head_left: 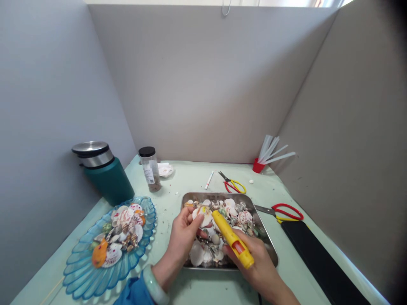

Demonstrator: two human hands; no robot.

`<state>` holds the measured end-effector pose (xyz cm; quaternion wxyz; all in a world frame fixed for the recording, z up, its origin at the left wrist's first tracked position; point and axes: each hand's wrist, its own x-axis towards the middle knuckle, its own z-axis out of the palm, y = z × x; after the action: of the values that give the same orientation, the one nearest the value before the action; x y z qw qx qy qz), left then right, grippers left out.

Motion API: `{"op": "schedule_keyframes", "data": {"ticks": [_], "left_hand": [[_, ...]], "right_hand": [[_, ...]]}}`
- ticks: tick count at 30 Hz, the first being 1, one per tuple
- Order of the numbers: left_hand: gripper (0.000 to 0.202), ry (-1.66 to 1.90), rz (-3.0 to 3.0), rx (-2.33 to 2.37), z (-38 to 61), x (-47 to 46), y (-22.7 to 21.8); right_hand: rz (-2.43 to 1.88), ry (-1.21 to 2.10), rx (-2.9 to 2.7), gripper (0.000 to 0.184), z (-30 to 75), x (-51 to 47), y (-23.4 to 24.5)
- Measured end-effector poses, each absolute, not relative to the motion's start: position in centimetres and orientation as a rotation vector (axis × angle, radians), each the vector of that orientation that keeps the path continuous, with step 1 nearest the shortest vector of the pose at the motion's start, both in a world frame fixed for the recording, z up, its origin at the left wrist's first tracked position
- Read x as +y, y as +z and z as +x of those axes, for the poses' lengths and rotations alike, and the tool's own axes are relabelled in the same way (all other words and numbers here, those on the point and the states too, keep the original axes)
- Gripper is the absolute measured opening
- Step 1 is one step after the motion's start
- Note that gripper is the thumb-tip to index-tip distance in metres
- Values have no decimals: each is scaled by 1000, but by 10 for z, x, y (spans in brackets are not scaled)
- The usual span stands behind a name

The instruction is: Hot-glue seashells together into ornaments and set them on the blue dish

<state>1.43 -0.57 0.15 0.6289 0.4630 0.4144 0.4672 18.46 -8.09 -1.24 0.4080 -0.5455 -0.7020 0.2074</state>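
Observation:
Between the thumb and fingers of my left hand is a white scallop shell with reddish and yellow marks. My right hand is wrapped round a yellow hot glue gun, whose front end points at the shell's right edge. Both hands are over a metal tray filled with mixed seashells. The fingers of my right hand are partly hidden behind the glue gun. To the left, a blue scalloped plate bears more shells, some orange and some pink-spotted.
A teal bottle leans behind the plate, with a black-lidded jar nearby. Beyond the tray lie a white pen and scissors. Larger scissors, a black slab and a red cup of glue sticks are right.

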Motion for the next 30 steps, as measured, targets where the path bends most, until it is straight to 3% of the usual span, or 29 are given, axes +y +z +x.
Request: {"op": "schedule_keyframes", "data": {"ticks": [30], "left_hand": [[29,1015,1090,911,16,-5,-7]], "right_hand": [[-1335,635,-1801,17,183,-81,-8]]}}
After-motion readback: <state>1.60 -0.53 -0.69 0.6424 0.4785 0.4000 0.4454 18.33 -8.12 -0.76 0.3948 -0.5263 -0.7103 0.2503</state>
